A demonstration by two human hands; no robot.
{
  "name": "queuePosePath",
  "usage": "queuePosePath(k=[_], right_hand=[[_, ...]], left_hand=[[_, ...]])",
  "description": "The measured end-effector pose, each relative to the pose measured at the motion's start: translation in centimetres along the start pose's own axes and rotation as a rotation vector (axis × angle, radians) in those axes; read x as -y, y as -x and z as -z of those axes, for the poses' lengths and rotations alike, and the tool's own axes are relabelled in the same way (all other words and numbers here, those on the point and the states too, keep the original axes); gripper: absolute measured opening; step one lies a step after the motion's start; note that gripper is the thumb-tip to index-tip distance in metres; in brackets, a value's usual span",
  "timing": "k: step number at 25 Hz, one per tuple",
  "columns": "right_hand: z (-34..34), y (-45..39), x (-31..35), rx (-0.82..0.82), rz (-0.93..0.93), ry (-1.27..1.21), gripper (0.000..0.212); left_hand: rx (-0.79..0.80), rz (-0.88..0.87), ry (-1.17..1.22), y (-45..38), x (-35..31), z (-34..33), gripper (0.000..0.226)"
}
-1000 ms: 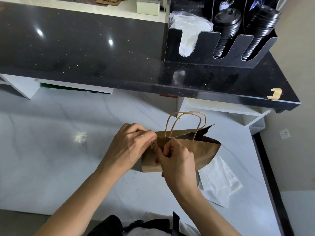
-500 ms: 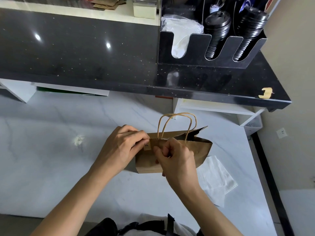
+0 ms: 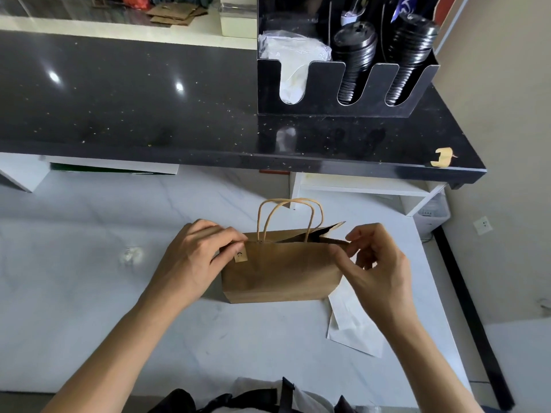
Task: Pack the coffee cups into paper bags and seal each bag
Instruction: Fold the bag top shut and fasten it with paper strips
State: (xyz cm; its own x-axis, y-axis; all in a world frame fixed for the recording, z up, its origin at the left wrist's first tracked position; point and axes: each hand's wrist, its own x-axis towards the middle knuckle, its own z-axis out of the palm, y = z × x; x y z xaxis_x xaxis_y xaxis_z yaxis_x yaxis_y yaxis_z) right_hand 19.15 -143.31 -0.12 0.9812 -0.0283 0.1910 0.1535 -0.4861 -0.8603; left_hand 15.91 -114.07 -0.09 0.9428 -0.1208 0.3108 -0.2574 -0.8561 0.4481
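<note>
Marble-look white counter (image 3: 89, 293) runs under a black speckled ledge (image 3: 149, 99) whose far-right organizer (image 3: 328, 87) holds stacked black lids. Your brown paper bag (image 3: 283, 272) stands near the centre on the counter, a small sticker (image 3: 241, 256) at its top left, print unreadable. Your left hand (image 3: 193, 260) pinches that left corner, and your right hand (image 3: 378, 263) pinches the bag's right top edge.

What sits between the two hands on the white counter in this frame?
In the head view, the brown paper bag stands between the left hand and the right hand. Each pinches one end of its top edge; a small sticker sits near the left.
</note>
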Motion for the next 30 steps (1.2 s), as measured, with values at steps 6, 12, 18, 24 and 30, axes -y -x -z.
queuePosePath(k=[6,12,18,24,30], right_hand=[[0.5,-0.3,-1.1,0.055,0.008,0.059,0.029],[1.0,-1.1,-1.9,0.257,0.079,0.047,0.016],[0.7,-2.2,-2.4,0.294,0.119,0.021,0.013],[0.7,-2.5,-3.3,0.242,0.113,-0.003,0.019],[0.7,-2.5,-3.8,0.207,0.135,-0.054,0.029]], left_hand=[[-0.197,-0.039,-0.116,-0.3,-1.9,0.3,0.020],[-0.183,-0.188,-0.018,-0.7,-6.2,0.8,0.012],[-0.185,-0.230,-0.026,0.0,-10.3,-1.1,0.012],[-0.077,-0.151,-0.020,-0.4,-11.0,-2.6,0.026],[-0.010,0.040,-0.018,-2.1,-10.8,-3.9,0.047]])
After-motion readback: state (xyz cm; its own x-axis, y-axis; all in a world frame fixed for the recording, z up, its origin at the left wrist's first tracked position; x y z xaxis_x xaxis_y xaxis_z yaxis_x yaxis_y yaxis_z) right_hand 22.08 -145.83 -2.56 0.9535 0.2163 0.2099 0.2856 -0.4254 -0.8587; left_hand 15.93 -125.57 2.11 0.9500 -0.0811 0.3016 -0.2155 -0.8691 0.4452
